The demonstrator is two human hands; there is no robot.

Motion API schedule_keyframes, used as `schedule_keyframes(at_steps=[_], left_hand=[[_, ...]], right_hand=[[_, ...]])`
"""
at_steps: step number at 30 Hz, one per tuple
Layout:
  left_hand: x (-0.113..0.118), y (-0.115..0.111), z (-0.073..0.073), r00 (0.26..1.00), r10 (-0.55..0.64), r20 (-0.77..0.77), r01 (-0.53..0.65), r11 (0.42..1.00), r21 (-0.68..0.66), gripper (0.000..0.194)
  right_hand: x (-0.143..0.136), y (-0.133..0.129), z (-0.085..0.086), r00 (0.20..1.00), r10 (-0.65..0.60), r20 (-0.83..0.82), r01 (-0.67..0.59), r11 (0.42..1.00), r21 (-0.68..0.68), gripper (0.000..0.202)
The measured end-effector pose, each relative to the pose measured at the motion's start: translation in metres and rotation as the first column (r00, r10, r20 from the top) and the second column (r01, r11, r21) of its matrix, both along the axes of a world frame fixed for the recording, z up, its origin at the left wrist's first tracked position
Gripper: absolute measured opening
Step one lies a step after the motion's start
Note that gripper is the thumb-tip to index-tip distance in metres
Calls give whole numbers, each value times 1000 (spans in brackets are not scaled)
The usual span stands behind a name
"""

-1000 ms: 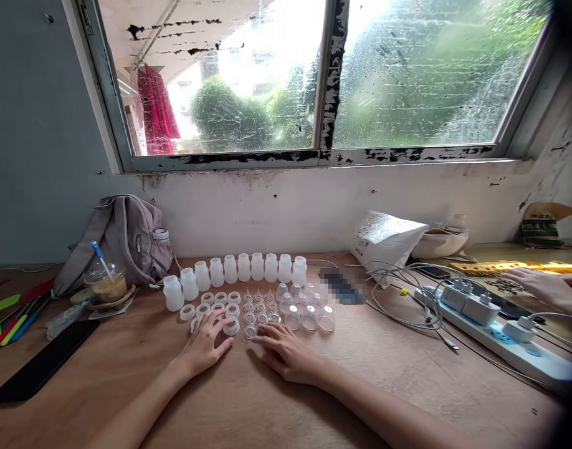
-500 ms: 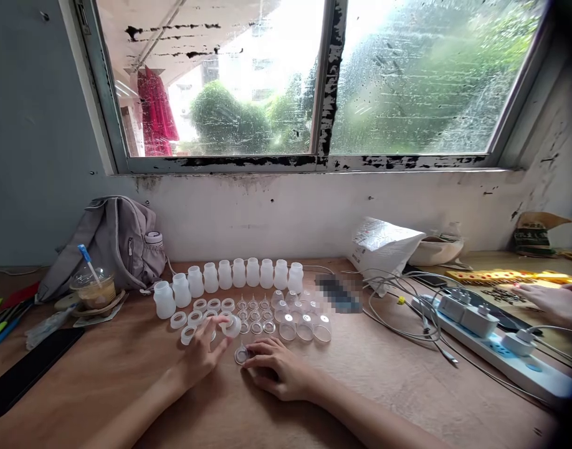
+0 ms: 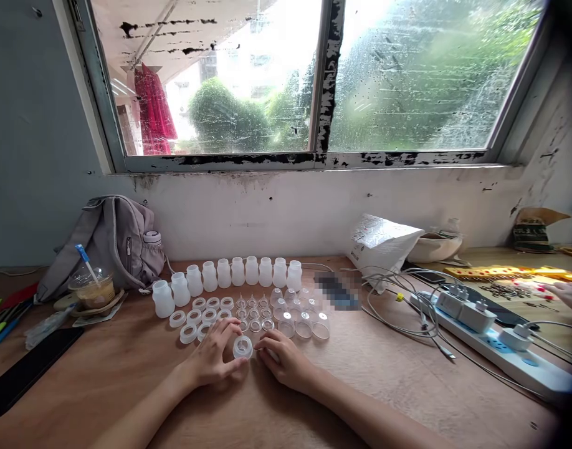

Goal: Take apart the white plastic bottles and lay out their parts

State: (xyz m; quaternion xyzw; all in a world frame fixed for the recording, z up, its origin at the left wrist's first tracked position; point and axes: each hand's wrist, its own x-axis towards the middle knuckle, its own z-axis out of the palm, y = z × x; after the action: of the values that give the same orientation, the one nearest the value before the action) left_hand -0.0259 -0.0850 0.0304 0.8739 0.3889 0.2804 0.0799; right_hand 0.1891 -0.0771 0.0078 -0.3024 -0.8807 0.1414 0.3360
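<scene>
Here, the left hand [image 3: 214,353] spreads around a white ring [image 3: 242,356], seemingly fitted with a teat [image 3: 242,345]; the right hand [image 3: 283,362] curls beside it, grip unclear. Nearer the tabletop's [image 3: 389,380] far edge, other rings [image 3: 212,307], teats [image 3: 253,314], covers [image 3: 303,325] and bottles [image 3: 238,272] stand unjoined.

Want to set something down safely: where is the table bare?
Bare tabletop: between right forearm and the cables beside the power strip; between left forearm and black slab. Crowded: beyond left hand and right hand, with rings, clear covers and bottles.
</scene>
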Motion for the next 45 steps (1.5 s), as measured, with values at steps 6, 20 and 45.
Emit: schedule_keyframes(at_steps=[6,20,45], left_hand=[[0,3,-3,998,14,-67,-16,1000,-26,32],[2,2,1,997,10,-77,-12,1000,-23,37],[55,-10,-3,784,188,592,149,868,-473,26]], right_hand=[[0,-2,1,999,-16,50,15,1000,14,20],[0,-3,2,993,-27,117,23,999,41,20],[-2,2,5,919,-241,-311,227,970,-83,12]])
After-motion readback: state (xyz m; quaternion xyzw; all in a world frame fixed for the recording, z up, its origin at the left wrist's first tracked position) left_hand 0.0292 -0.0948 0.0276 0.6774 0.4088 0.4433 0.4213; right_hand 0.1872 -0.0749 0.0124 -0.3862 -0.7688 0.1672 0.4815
